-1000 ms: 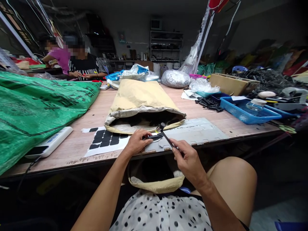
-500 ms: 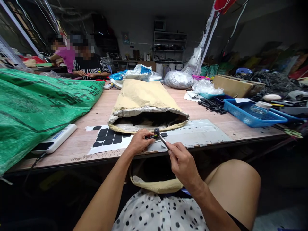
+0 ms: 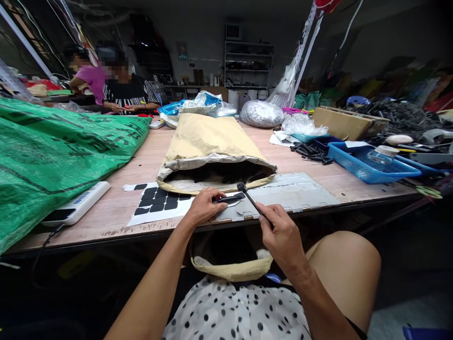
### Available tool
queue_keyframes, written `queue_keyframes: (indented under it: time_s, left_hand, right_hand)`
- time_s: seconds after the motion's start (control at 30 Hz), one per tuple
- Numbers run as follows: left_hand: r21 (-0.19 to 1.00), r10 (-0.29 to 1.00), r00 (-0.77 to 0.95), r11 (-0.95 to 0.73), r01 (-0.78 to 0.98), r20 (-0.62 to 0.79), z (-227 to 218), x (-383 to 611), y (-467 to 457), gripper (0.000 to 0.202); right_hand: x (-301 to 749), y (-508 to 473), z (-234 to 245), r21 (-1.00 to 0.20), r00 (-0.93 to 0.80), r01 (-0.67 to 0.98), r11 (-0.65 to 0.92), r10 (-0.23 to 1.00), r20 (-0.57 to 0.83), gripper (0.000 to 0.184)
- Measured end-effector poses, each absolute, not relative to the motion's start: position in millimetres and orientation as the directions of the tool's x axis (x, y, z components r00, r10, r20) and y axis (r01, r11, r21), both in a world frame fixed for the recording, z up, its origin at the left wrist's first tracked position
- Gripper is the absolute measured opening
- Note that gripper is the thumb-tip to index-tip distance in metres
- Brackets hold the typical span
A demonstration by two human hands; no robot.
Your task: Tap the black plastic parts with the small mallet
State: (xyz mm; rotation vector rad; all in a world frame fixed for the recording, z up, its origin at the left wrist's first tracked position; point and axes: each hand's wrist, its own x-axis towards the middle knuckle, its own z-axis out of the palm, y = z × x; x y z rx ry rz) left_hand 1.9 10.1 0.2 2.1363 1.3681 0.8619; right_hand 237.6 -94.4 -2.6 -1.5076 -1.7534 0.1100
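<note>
My left hand (image 3: 203, 206) pinches a small flat black strip (image 3: 230, 199) down on a grey metal plate (image 3: 290, 191) at the table's near edge. My right hand (image 3: 281, 233) grips the handle of a small black hammer (image 3: 247, 194), its head raised just above the strip's right end. A white sheet of black adhesive pads (image 3: 157, 204) lies left of my left hand. Behind both hands a brown paper sack (image 3: 208, 141) lies on its side with its mouth open toward me.
A big green woven sack (image 3: 53, 151) fills the left of the wooden table (image 3: 116, 212), a white scale (image 3: 76, 205) beside it. Blue trays (image 3: 368, 165) and black parts sit at right. Two people sit at the far left. A tan bag (image 3: 231, 271) is on my lap.
The hammer head came down on the strip half a second ago and has lifted back up. My left hand has stayed on the strip.
</note>
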Motion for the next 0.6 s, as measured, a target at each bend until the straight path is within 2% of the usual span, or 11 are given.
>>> queue_keyframes:
  time_s: [0.23, 0.6]
  left_hand:
    - [0.691, 0.912, 0.319, -0.405, 0.598, 0.258, -0.6, 0.2, 10.0, 0.022]
    - [0.703, 0.912, 0.335, -0.4, 0.589, 0.238, -2.3, -1.0, 10.6, 0.023]
  right_hand:
    - [262.1, -87.8, -3.8, -0.379, 0.201, 0.925, -0.027, 0.881, 0.428, 0.035]
    - [261.7, -84.3, -5.5, -0.367, 0.232, 0.926, -0.086, 0.898, 0.375, 0.034]
